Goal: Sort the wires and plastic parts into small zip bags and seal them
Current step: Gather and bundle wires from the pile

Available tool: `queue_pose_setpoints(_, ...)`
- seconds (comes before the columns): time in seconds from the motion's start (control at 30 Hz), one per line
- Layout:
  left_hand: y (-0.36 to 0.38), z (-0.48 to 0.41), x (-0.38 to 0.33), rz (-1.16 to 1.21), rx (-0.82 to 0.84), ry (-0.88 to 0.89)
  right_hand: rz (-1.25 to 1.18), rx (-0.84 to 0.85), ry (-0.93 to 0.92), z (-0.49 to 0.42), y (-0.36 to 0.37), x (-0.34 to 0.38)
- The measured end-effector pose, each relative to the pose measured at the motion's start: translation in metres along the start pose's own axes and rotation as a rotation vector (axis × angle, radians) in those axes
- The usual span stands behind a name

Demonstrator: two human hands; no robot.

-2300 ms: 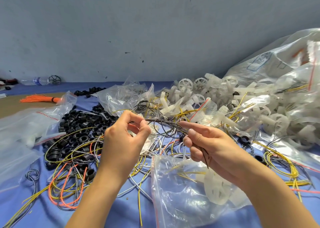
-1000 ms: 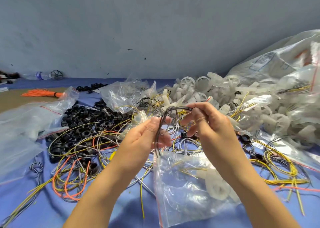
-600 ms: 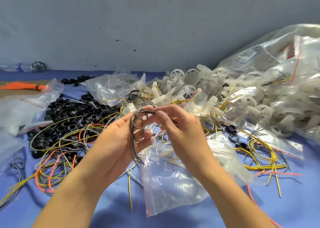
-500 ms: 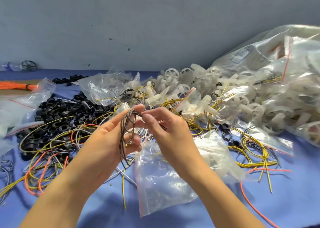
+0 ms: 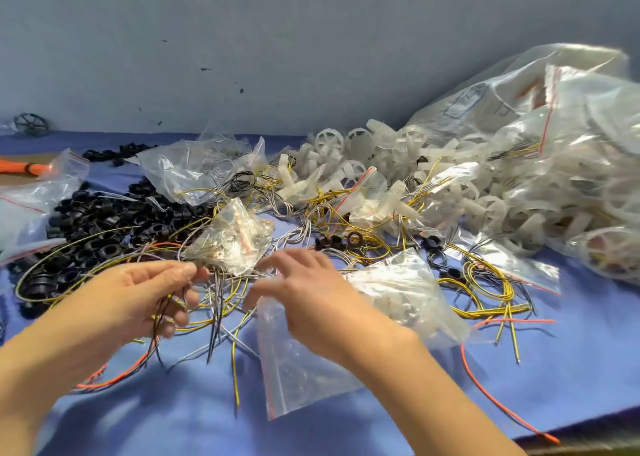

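While the left hand [image 5: 138,299] pinches a dark wire bundle [image 5: 160,311] left of the zip bag [image 5: 301,383], the right hand [image 5: 311,299] hovers unclenched above its mouth; bare blue cloth [image 5: 173,421] lies nearer.

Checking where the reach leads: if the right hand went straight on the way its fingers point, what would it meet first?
Probably the crumpled clear bag lying on the wires just beyond the right hand; depth is unclear.

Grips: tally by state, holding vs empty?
Holding wires: 1, left grip
Empty, open: 1, right grip
Total: 2
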State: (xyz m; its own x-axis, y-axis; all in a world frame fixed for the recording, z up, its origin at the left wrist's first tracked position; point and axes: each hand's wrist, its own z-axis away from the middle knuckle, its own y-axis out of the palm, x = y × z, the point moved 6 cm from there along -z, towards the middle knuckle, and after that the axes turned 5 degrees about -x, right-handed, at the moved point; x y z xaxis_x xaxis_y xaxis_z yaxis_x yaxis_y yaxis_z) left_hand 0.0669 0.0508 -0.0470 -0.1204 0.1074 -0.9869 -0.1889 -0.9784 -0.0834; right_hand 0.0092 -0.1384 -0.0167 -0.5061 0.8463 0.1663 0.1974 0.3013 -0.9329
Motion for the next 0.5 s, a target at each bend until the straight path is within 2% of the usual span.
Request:
queue_pose_setpoints(0.07,0.008,0.005,0.01,-0.087,0.129,-0.097,0.102,0.067,-0.067,0.002,0.016,0.009)
queue_pose_setpoints(0.13,0.019,0.011,0.016,-0.133,0.243,-0.153,0.14,0.04,-0.074,0.005,0.017,0.009)
queue_pose_setpoints(0.2,0.029,0.013,0.018,-0.149,0.297,-0.174,0.108,-0.06,-0.063,0.006,0.009,0.006)
queue_pose_setpoints(0.4,0.064,0.016,0.008,-0.15,0.394,-0.134,-0.164,-0.447,0.129,0.017,-0.02,0.0)
queue_pose_setpoints(0.5,0.082,0.019,-0.001,-0.12,0.403,-0.091,-0.246,-0.545,0.141,0.02,-0.028,0.001)
